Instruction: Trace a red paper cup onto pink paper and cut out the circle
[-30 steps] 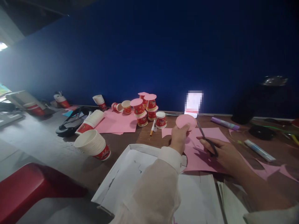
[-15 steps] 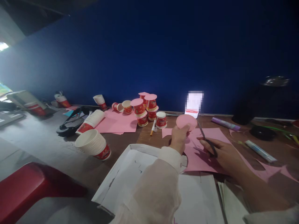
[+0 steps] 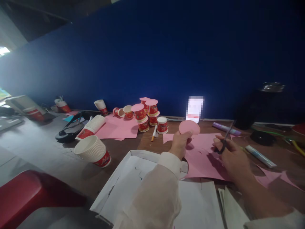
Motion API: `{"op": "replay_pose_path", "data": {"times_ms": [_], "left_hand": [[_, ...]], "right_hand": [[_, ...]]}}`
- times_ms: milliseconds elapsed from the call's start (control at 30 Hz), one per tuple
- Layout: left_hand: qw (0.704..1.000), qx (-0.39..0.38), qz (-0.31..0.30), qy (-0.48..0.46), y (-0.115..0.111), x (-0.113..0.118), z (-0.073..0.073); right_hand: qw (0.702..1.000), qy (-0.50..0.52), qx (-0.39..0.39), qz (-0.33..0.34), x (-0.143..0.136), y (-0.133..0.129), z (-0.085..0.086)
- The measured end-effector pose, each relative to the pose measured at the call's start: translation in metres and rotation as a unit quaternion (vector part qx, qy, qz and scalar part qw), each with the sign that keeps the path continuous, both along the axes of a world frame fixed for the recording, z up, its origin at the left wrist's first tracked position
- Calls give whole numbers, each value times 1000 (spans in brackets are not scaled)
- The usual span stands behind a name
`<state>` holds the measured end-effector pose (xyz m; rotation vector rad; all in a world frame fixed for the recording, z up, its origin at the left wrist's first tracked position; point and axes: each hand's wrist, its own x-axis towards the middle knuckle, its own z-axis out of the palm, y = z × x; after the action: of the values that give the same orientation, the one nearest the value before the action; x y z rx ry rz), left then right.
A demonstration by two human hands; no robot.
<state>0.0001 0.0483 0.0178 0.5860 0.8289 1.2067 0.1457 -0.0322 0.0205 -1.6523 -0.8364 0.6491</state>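
Between thumb and fingers, my left hand (image 3: 179, 142) holds a pink paper circle (image 3: 189, 127) above the table. My right hand (image 3: 234, 156) grips dark-handled scissors (image 3: 223, 144), their blades pointing up and away, apart from the circle. Beneath both hands lies a sheet of pink paper (image 3: 202, 159) with a curved piece cut from its edge. Left of my left hand stands an upside-down red and white paper cup (image 3: 162, 125). Beyond it, several red paper cups (image 3: 143, 124) are stacked with pink paper discs (image 3: 138, 108) between and on top of them.
A white box lid (image 3: 119, 178) lies in front of me. Nested paper cups (image 3: 92, 149) lean at the left, near a black headset (image 3: 65, 135). A lit phone (image 3: 195, 109) stands by the blue partition (image 3: 152, 57). Glue sticks (image 3: 260, 156) and pink scraps (image 3: 269, 176) lie right.
My right hand has moved the scissors right, away from the paper circle, and their blades now tilt the other way. My left hand still holds the circle. The view has shifted slightly.
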Motion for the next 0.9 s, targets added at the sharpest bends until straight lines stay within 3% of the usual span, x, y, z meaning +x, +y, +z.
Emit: {"op": "replay_pose_path", "data": {"times_ms": [100, 200, 400, 900], "left_hand": [[999, -12, -29, 12, 1, 1, -3], [999, -4, -45, 16, 0, 1, -4], [998, 38, -45, 4, 1, 0, -6], [999, 25, -32, -14, -1, 3, -2]], "right_hand": [[1000, 13, 24, -14, 5, 2, -4], [1000, -3, 10, 15, 2, 2, -2], [996, -19, -3, 88, -11, -3, 4], [987, 58, -13, 150, -7, -7, 5]]}}
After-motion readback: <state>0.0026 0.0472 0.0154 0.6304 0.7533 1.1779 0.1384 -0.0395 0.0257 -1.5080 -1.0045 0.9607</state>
